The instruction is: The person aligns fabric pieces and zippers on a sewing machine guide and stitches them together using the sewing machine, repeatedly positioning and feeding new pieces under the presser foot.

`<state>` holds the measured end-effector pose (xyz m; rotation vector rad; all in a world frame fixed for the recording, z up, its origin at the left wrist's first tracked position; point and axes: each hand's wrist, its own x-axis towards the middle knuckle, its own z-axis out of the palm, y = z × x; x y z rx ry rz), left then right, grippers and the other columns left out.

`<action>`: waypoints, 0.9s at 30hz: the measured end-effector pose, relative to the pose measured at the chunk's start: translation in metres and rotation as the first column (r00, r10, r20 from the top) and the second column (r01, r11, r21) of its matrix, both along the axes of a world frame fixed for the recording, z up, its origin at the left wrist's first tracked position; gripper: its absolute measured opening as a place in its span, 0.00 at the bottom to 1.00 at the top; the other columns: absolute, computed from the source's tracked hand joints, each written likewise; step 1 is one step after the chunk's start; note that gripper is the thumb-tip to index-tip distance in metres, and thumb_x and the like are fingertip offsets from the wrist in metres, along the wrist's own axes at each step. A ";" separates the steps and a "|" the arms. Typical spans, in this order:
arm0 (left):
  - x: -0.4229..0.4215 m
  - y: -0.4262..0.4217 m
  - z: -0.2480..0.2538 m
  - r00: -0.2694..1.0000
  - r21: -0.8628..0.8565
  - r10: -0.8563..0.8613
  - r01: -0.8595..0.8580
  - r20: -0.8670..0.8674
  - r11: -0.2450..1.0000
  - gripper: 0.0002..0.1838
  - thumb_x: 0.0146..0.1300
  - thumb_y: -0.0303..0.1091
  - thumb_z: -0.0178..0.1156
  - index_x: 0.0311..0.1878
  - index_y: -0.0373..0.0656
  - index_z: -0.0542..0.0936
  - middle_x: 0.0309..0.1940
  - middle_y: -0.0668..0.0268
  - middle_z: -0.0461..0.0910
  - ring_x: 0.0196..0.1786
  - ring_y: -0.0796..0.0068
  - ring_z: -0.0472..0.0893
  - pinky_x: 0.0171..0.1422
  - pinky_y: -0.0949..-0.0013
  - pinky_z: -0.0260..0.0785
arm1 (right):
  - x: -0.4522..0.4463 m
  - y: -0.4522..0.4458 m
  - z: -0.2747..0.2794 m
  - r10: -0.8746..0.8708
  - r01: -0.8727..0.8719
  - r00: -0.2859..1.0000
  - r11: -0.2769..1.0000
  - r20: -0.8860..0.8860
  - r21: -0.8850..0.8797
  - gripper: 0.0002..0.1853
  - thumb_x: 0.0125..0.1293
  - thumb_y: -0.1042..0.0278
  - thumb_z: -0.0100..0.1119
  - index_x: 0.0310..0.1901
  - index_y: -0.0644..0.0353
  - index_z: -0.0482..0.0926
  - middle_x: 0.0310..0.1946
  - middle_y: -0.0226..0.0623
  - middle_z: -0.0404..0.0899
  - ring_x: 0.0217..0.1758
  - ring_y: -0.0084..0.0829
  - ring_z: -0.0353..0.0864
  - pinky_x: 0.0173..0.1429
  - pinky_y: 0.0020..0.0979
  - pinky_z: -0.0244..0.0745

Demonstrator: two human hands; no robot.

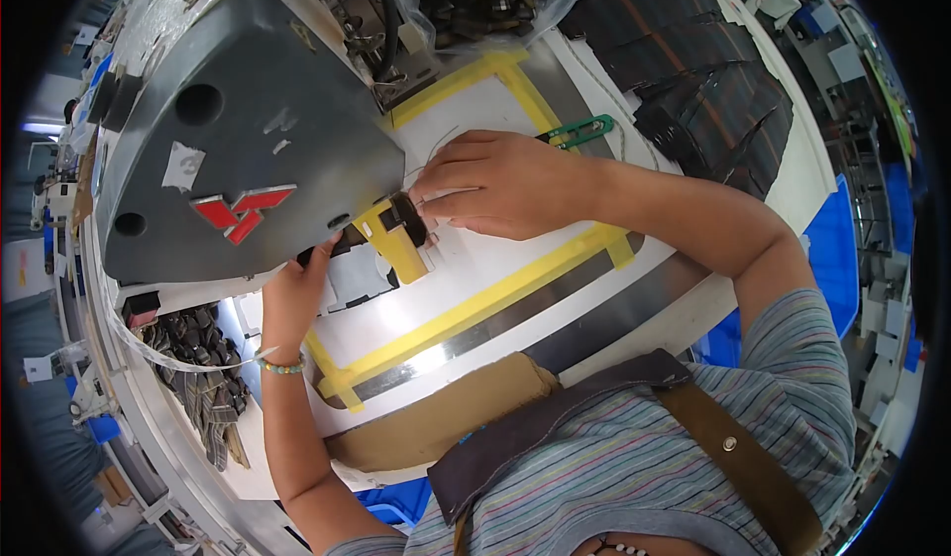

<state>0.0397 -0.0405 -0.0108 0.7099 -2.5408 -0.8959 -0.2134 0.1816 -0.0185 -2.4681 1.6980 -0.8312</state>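
Head view showed the yellow block, slanting lengthwise wearer-ward between left hand and nearer, bent-fingered right hand, both grips unclear.

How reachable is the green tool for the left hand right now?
Probably not directly: the yellow piece and the right hand sit between the left hand and the green tool. The right hand would likely need to move aside, or the left go around.
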 end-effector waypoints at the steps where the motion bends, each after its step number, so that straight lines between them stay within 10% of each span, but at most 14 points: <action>1: 0.001 -0.001 -0.004 1.000 -0.033 0.002 -0.002 -0.001 0.999 0.17 0.76 0.40 0.69 0.46 0.29 0.89 0.29 0.60 0.89 0.30 0.80 0.80 0.38 0.68 0.74 | -0.001 0.001 0.002 -0.003 0.003 1.000 1.000 -0.003 -0.013 0.18 0.68 0.62 0.69 0.59 0.52 0.86 0.67 0.36 0.81 0.72 0.37 0.77 0.77 0.44 0.72; 9: 0.001 0.002 -0.007 1.000 -0.144 -0.021 0.019 -0.015 0.989 0.15 0.75 0.36 0.69 0.45 0.29 0.89 0.28 0.54 0.88 0.28 0.77 0.81 0.37 0.67 0.72 | 0.001 -0.002 -0.005 0.057 -0.062 0.995 0.997 -0.076 -0.054 0.22 0.68 0.60 0.70 0.62 0.51 0.85 0.70 0.33 0.79 0.75 0.36 0.75 0.79 0.44 0.69; 15: 0.002 0.022 0.002 0.985 -0.296 0.086 -0.037 0.153 0.954 0.14 0.72 0.31 0.69 0.57 0.36 0.85 0.48 0.51 0.87 0.48 0.51 0.85 0.56 0.57 0.76 | 0.001 -0.001 -0.007 0.044 -0.051 0.993 0.996 -0.111 -0.066 0.20 0.70 0.59 0.68 0.62 0.51 0.85 0.69 0.32 0.81 0.75 0.36 0.75 0.79 0.44 0.69; 18: 0.002 0.038 0.023 0.979 -0.532 -0.194 0.197 0.064 0.823 0.11 0.68 0.31 0.70 0.50 0.39 0.85 0.51 0.55 0.86 0.54 0.49 0.84 0.58 0.53 0.75 | 0.002 -0.001 -0.005 0.034 -0.044 0.993 0.994 -0.110 -0.098 0.18 0.73 0.58 0.66 0.60 0.52 0.86 0.66 0.33 0.83 0.73 0.36 0.78 0.77 0.44 0.70; 27: 0.027 0.035 0.009 0.939 -0.359 -0.344 0.313 -0.023 0.879 0.12 0.62 0.30 0.72 0.47 0.37 0.84 0.57 0.55 0.85 0.64 0.49 0.82 0.64 0.51 0.75 | 0.003 -0.001 -0.006 0.018 -0.031 0.993 0.995 -0.120 -0.100 0.18 0.74 0.58 0.65 0.61 0.52 0.86 0.65 0.33 0.83 0.72 0.36 0.78 0.77 0.44 0.71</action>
